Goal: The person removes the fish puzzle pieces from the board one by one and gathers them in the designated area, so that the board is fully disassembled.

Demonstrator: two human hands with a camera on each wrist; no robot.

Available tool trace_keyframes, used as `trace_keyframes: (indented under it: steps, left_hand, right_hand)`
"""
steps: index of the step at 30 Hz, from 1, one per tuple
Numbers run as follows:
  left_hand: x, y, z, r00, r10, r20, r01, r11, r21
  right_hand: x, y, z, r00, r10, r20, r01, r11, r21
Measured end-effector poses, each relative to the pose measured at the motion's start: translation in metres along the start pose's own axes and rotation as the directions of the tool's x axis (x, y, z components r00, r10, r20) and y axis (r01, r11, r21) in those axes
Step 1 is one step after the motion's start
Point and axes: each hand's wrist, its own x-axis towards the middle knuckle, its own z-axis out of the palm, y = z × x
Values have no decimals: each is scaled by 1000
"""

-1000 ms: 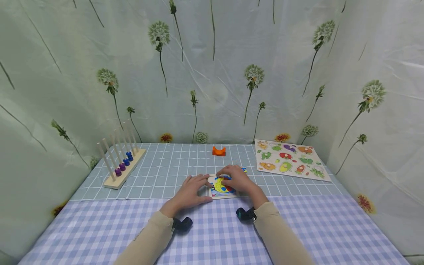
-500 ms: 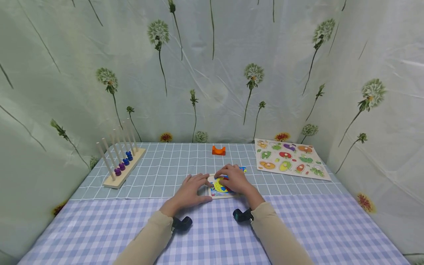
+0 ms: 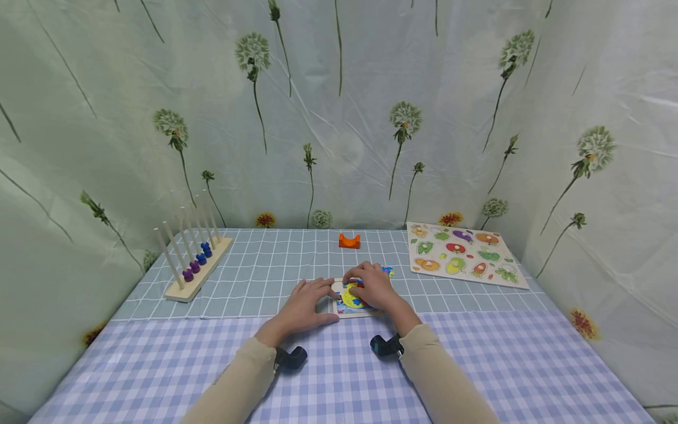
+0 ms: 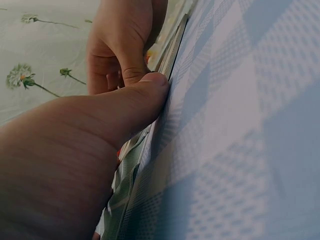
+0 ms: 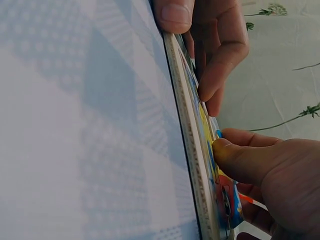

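Note:
A small wooden-framed jigsaw puzzle (image 3: 351, 299) with a yellow, blue and red picture lies flat before me. My left hand (image 3: 304, 306) rests at its left side, thumb at the near corner and fingertips at the picture's edge. From the right my right hand (image 3: 373, 287) reaches over it and covers much of its right part. In the right wrist view, thumb (image 5: 227, 150) and forefinger come together on a puzzle piece with a blue edge (image 5: 218, 134), low over the picture. Another blue and yellow puzzle piece (image 3: 389, 271) shows just beyond the right hand.
An orange arched block (image 3: 349, 241) stands at the back. On the left is a wooden peg stand (image 3: 198, 282) with purple and blue pieces on its pegs. A vegetable knob puzzle (image 3: 466, 256) lies at the back right. A flowered curtain (image 3: 339, 118) closes off the rear.
My right hand and forearm have shifted slightly to the left over the jigsaw puzzle. The left hand stays where it was.

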Motion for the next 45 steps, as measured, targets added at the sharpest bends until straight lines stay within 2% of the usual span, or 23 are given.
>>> trace_keyframes:
  steps: [9,16,25,35,40,45]
  left_hand:
    - [0,-3,2,1000,8,-7,-8,1000,-8]
    - [0,-2,2,1000,3,-6,-3,1000,-10]
    - [0,-2,1,1000,9,-8,-9,1000,2]
    - [-1,-3,2,1000,10,-11,-10,1000,-5]
    - [-1,-3,3,1000,10,-14,-10,1000,-2]
    - [0,-3,3,1000,7,-12,-7,1000,-9]
  right_hand:
    - [1,1,2,999,-18,-28,17,999,-35]
    - [1,1,1,996,-64,-70,57,994,-97]
    - [0,1,1,993,-93,-73,84,989,-120]
    - [0,4,2,995,-100,-27,100,995,-3]
    - [-1,5,-3,996,-92,-3,92,996,18]
    - [-1,9,-9,997,-76,15,75,994,83]
